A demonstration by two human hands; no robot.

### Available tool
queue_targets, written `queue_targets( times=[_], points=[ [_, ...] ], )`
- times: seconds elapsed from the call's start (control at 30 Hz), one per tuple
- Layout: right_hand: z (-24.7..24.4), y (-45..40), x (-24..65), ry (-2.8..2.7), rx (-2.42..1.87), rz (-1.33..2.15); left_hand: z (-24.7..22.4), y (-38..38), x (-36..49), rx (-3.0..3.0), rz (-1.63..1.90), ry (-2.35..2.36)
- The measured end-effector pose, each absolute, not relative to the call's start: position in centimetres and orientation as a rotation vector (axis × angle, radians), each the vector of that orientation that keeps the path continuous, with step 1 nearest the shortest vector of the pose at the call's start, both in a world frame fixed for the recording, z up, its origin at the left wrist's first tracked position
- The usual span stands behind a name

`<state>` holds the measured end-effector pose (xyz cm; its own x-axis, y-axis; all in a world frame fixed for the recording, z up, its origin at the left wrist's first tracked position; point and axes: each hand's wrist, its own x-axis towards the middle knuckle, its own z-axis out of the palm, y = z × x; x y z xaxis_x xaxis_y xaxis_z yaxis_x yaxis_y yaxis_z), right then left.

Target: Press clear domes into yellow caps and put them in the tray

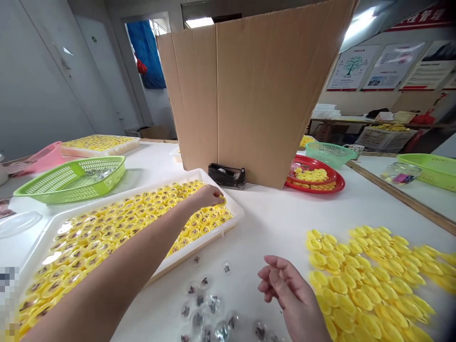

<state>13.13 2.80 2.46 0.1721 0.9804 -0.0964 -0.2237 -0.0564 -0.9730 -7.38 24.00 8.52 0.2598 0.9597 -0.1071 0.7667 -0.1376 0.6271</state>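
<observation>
My left hand point(210, 197) reaches across a white plastic tray point(204, 239) and rests at its far right corner, with the fingers curled over a yellow plastic cap point(221, 201). The tray holds close rows of round yellow caps point(117, 224) with dark centres. My right hand point(285, 289) hovers over the white table, fingers loosely curled, with nothing visible in them. Small clear domes with dark prints point(203, 304) lie scattered to its left. A loose heap of yellow oval pieces point(366, 285) lies to its right.
A tall cardboard sheet point(245, 95) stands behind a black tape dispenser point(227, 175). Green baskets point(69, 179) sit left and far right, beside a pink basket point(42, 159) and a tray of yellow pieces point(98, 145). Red plates point(313, 175) hold yellow pieces.
</observation>
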Motion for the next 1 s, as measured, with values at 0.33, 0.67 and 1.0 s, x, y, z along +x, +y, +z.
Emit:
queue_targets(
  times=[0.33, 0.67, 1.0],
  points=[
    [2.7, 2.6, 12.4, -0.862, -1.2, 1.228, 5.0, 26.2, -4.4, 2.13, 0.085, 1.502],
    [2.4, 3.1, 13.9, -0.971, -1.259, 1.148, 5.1, 24.2, -5.2, 2.387, 0.008, 1.52],
    [4.2, 1.0, 21.1, -1.296, -1.596, 0.637, 5.5, 21.0, -6.3, 2.399, 0.127, 1.612]
  ],
)
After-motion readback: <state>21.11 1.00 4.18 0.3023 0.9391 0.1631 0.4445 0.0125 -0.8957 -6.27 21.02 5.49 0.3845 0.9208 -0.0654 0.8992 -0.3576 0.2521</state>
